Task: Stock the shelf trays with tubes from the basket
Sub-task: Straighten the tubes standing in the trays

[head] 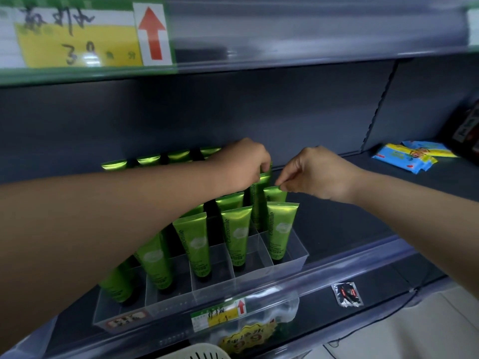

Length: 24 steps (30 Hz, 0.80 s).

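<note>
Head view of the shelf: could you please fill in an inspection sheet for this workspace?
Surface: dark grey shelf, with a clear divided tray at its front edge.
Job's things: green tubes stand cap-down in the tray compartments; only the white basket rim shows, at the bottom edge.
Clutter: blue and yellow packets lie on the shelf to the right; a foil sachet sits on the front rail.
Grippers: left hand grips the top of a rear tube; right hand pinches the top of the neighbouring tube.
Cables: one thin dark cord below the rail at the right.
Surroundings: price label with a red arrow on the shelf above; dark packages at far right.
</note>
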Each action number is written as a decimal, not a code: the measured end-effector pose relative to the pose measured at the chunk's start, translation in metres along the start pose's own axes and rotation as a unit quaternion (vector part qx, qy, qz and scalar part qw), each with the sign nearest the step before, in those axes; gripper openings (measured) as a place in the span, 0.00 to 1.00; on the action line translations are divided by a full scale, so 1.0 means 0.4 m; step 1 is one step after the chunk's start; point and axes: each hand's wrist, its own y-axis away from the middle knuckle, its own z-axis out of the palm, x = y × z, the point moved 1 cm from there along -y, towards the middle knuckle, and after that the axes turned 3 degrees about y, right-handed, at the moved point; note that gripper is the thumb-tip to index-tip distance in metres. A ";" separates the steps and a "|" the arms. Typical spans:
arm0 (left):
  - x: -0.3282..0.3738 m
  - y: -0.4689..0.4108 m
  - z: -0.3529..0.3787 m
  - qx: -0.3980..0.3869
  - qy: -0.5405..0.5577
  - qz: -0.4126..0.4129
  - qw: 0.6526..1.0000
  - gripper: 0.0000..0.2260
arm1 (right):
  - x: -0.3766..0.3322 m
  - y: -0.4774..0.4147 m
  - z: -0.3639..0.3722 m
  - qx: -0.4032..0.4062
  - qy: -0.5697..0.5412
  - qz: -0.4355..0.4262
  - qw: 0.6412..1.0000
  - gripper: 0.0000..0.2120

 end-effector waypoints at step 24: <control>-0.011 0.015 0.002 0.027 0.012 0.018 0.999 0.08 | -0.022 -0.019 0.021 0.000 -0.028 -0.023 0.999 0.05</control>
